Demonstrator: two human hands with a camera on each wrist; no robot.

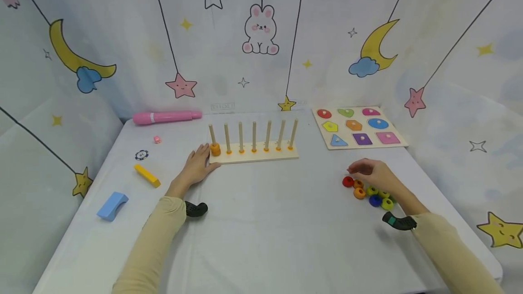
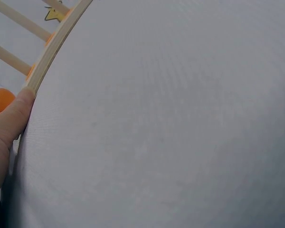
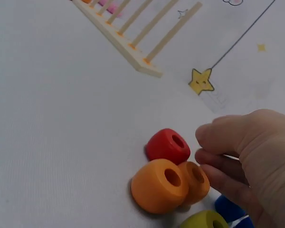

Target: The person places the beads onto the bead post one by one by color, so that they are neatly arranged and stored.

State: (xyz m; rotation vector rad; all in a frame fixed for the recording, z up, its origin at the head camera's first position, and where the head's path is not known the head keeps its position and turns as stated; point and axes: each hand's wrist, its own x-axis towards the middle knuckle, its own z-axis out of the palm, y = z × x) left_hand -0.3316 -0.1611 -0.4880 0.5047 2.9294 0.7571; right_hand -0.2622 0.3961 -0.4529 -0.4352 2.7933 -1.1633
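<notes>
A wooden peg board (image 1: 254, 154) with several upright pegs stands toward the back of the table. Orange beads (image 1: 215, 149) are stacked on its leftmost peg. My left hand (image 1: 197, 164) rests against the board's left end, its thumb pressed along the front edge and its fingers beside the stacked beads. Over at the right, my right hand (image 1: 373, 173) hovers above loose beads, fingers loosely bent with nothing visible between them. Closest to its fingertips are a red bead (image 3: 168, 146) and two orange beads (image 3: 159, 186). Yellow-green and blue beads lie partly under the hand.
A shape puzzle board (image 1: 333, 140) lies at the back right. Along the left side are a pink pen-like stick (image 1: 167, 117), a small pink piece (image 1: 157, 139), a poker chip (image 1: 141, 155), a yellow block (image 1: 147, 175) and a blue arch block (image 1: 112, 206). Patterned cloth walls surround the table.
</notes>
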